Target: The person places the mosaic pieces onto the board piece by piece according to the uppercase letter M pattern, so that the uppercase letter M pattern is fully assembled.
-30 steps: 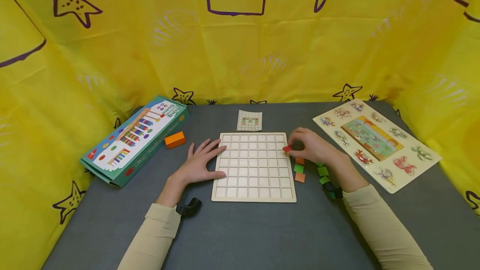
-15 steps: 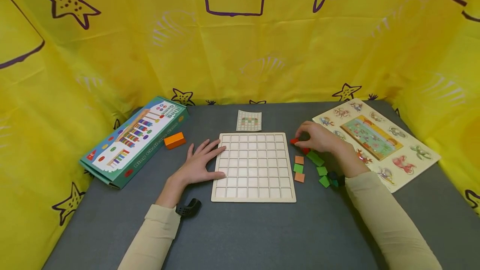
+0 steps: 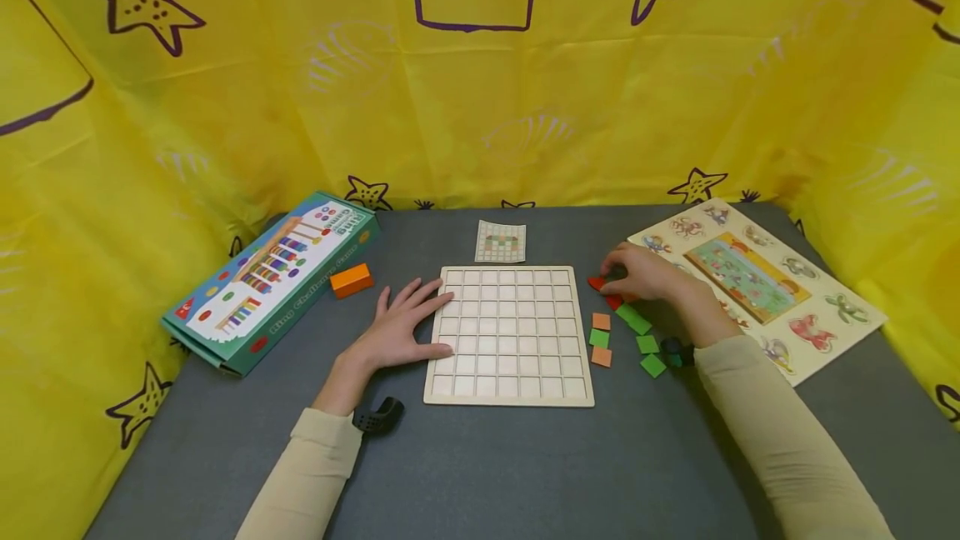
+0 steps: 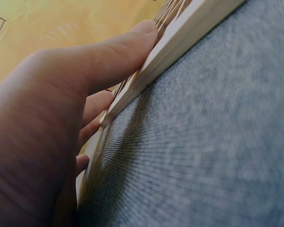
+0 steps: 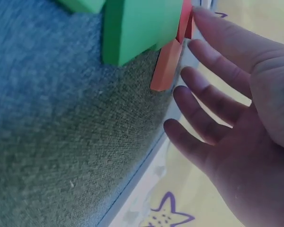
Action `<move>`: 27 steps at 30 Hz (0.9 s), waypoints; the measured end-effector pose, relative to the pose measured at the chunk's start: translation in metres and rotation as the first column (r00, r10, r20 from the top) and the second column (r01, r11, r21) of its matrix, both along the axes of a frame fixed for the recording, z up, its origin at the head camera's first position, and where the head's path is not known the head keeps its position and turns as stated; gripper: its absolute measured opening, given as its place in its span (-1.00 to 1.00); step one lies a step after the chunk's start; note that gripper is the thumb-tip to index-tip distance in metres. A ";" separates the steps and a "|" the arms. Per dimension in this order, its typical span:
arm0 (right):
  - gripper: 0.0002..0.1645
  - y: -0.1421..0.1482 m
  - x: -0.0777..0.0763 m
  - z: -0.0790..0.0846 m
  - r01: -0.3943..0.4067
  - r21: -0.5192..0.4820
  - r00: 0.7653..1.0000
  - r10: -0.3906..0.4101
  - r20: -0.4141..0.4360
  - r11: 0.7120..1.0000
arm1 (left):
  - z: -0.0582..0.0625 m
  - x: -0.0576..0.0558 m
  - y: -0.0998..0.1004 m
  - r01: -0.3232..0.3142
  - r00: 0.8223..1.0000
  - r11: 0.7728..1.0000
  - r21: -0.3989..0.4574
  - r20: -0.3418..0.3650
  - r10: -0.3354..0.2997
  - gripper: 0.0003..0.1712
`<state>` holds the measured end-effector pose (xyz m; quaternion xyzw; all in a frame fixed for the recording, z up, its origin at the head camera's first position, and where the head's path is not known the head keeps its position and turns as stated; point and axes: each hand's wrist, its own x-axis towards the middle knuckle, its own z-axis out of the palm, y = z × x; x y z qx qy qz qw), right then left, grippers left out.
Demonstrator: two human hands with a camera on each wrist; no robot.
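My left hand (image 3: 403, 332) lies with fingers spread over the left edge of a pale wooden grid board (image 3: 507, 346). In the left wrist view its thumb (image 4: 128, 54) rests on the board's rim (image 4: 163, 59). Right of the board, my right hand (image 3: 643, 273) pinches a small red tile (image 3: 596, 282) between thumb and index finger, low over the table. The right wrist view shows that red tile (image 5: 183, 21) at the fingertips, the other fingers loosely bent. Just below lie another red tile (image 3: 614, 301), green tiles (image 3: 633, 320) and a short column with an orange tile (image 3: 601, 321).
Behind the board lies a patterned grid card (image 3: 500, 241). On the left are a long green game box (image 3: 270, 282) and an orange block (image 3: 351, 281). A wooden sea-animal puzzle board (image 3: 825, 282) lies at the right. Yellow cloth (image 3: 480, 132) hangs around the table.
My right hand has moved from the board's right edge rightward, carrying the red tile to the other tiles. The green tiles beneath it have come into view. The left hand has stayed put.
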<state>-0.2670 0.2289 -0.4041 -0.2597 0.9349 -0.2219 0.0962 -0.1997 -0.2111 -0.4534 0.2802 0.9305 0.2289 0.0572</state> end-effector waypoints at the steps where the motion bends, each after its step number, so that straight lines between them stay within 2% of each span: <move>1: -0.76 0.001 0.000 0.000 -0.008 -0.002 1.000 0.008 -0.004 1.000 | 0.000 0.000 0.000 -0.001 1.000 1.000 0.000 -0.002 0.001 0.05; 8: -0.84 -0.003 0.001 -0.002 -0.033 0.012 0.999 0.033 -0.032 0.999 | 0.000 0.000 -0.001 -0.001 1.000 1.000 -0.001 -0.006 0.001 0.05; 15: -0.70 -0.007 0.002 -0.001 -0.014 0.037 1.000 0.015 -0.027 0.999 | -0.001 0.001 0.000 -0.003 1.000 1.000 0.001 0.001 0.003 0.04; 20: -0.86 -0.002 0.001 0.004 -0.029 -0.024 0.999 0.028 -0.035 0.999 | 0.000 0.001 -0.001 -0.007 1.000 1.000 0.007 -0.004 0.007 0.05; 24: -0.64 -0.001 -0.001 0.003 -0.086 -0.026 0.996 0.086 -0.010 0.996 | 0.000 0.001 -0.001 -0.005 1.000 1.000 -0.003 -0.015 0.005 0.05; 27: -0.63 -0.001 -0.002 0.001 -0.114 -0.012 0.993 0.114 0.005 0.993 | 0.000 0.001 0.000 -0.002 1.000 1.000 0.002 -0.007 0.002 0.05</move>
